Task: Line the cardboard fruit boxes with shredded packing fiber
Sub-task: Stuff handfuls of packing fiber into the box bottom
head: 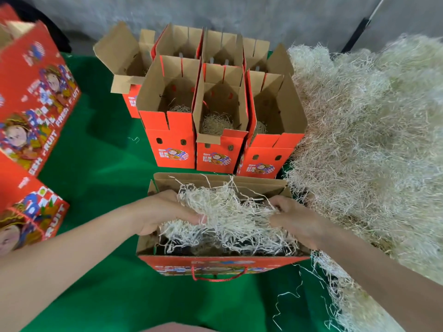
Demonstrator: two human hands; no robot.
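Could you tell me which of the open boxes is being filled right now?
The nearest box, set broadside to the person: the left grip and right grip hold a wad of fiber in its opening. The others stand untouched behind.

Both bare arms are stretching forward and angling in toward each other. The left hand (165, 212) is curling its fingers round a clump of pale shredded paper fiber (230, 212). The right hand (296, 220) is gripping the same clump from the other side.
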